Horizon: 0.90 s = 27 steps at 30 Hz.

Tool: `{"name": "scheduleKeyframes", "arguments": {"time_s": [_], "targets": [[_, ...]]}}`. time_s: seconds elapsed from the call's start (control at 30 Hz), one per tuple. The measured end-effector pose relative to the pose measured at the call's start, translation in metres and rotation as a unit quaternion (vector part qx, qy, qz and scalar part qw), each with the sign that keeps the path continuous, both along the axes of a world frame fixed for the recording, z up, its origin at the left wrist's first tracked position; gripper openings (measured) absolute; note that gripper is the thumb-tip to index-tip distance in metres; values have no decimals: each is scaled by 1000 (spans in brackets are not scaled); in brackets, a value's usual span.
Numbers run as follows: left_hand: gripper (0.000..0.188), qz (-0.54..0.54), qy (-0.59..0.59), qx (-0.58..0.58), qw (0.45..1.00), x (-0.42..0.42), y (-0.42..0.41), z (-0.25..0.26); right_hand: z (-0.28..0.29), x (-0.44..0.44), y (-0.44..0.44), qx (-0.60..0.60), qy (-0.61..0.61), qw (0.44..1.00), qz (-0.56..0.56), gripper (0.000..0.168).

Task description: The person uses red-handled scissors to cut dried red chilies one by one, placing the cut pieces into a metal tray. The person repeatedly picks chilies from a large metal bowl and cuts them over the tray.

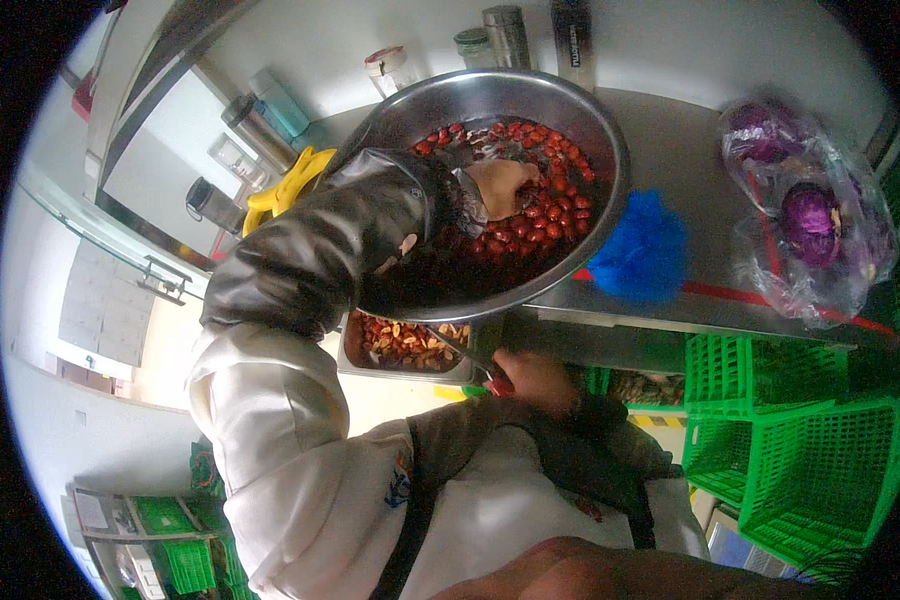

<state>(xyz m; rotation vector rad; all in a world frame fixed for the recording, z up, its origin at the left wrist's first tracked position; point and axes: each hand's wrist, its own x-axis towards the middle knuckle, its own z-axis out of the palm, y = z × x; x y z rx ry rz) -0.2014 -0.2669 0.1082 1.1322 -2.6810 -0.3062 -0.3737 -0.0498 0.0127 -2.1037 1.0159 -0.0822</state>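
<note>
A large stainless steel basin (487, 315) holds many red dates (551, 225) in dark liquid. My left hand (504, 184), with clear plastic around the wrist and a black oversleeve above it, reaches into the basin. Its fingers are down among the dates, so what they hold is hidden. Below the basin's near rim, my right hand (540, 381) is blurred and closed around the red handle of a knife (499, 385). The thin blade points toward a rectangular metal pan (412, 373), where cut date pieces (412, 341) lie.
Right of the basin lie a crumpled blue mesh (641, 247) and purple cabbages (810, 225) in clear plastic. Green crates (817, 457) stand below the steel counter (671, 146). Bananas (289, 187), a tumbler (255, 131) and jars (390, 69) are behind and left.
</note>
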Motion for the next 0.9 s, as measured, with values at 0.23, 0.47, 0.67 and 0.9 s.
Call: {"name": "scheduleKeyframes", "arguments": {"time_s": [0.23, 0.47, 0.67, 0.9], "targets": [[41, 128, -11, 85, 988, -26, 30, 118, -1, -6, 0, -54, -1, 998, 24, 40], [48, 211, -5, 60, 976, 26, 38, 93, -12, 12, -12, -65, -28, 992, 107, 44], [44, 252, 156, 89, 951, 57, 55, 111, -2, 37, -10, -83, -82, 981, 153, 40], [38, 128, 702, 188, 674, 171, 182, 123, -2, 36, -8, -122, -100, 984, 85, 34]]}}
